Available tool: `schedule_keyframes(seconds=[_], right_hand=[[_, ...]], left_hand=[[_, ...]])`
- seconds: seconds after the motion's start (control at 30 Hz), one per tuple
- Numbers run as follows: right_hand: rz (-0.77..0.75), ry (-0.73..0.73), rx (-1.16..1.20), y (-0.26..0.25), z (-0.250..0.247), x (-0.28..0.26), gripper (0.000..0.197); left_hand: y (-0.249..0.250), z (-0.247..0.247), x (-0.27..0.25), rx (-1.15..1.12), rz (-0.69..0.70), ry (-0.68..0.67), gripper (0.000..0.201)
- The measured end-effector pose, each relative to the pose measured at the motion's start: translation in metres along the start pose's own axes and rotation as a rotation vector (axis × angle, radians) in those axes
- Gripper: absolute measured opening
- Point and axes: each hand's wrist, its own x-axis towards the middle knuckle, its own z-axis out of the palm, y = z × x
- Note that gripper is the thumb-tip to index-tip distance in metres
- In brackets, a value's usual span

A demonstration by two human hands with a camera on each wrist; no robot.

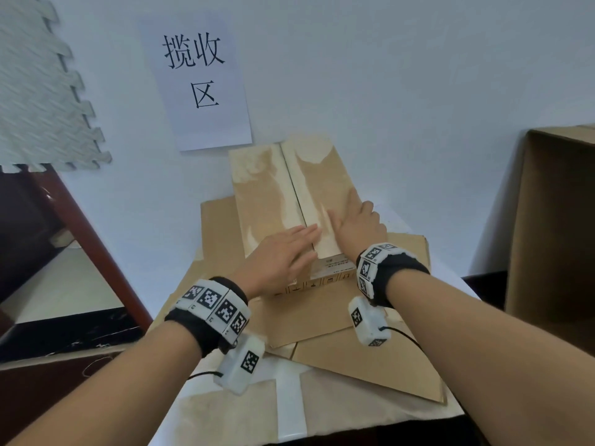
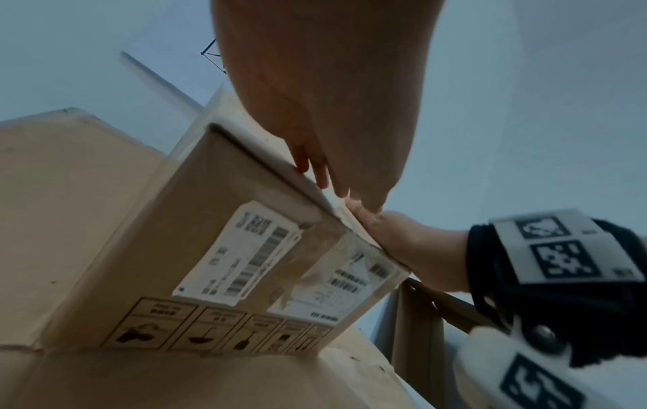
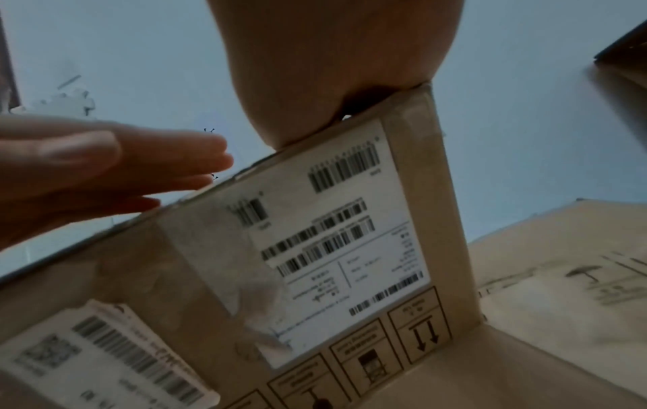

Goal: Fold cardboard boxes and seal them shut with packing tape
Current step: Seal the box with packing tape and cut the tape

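Where flattened cardboard sheets (image 1: 370,355) are spread nearest, a closed cardboard box (image 1: 273,191) is set on them — barcoded shipping labels (image 3: 336,238) and handling pictograms are carried on its near face, their print too blurred to be read. Its top flaps are pressed by the left hand (image 1: 280,259) and right hand (image 1: 357,223), fingers flat, nothing gripped. On the wall behind, a paper sign (image 1: 199,82) is marked 揽收区.

Your box (image 1: 277,191) sits on flattened cardboard (image 1: 360,346) before the wall sign (image 1: 196,82), your left hand (image 1: 283,252) and right hand (image 1: 360,223) flat on its top; another open box (image 1: 553,220) stands right.
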Motion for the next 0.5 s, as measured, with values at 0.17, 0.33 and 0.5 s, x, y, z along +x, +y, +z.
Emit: schedule_keyframes(seconds=[0.17,0.33,0.5], right_hand=[[0.017,-0.012,-0.017,0.0,-0.003,-0.008,0.072],[0.02,0.015,-0.001,0.004,-0.004,-0.017,0.071],[0.011,0.034,-0.028,0.006,-0.005,-0.021,0.071]], left_hand=[[-0.02,-0.011,0.02,0.124,0.022,-0.126,0.052],[-0.06,-0.033,0.041,0.179,-0.104,-0.114,0.051],[-0.088,-0.05,0.051,0.149,-0.341,0.03,0.063]])
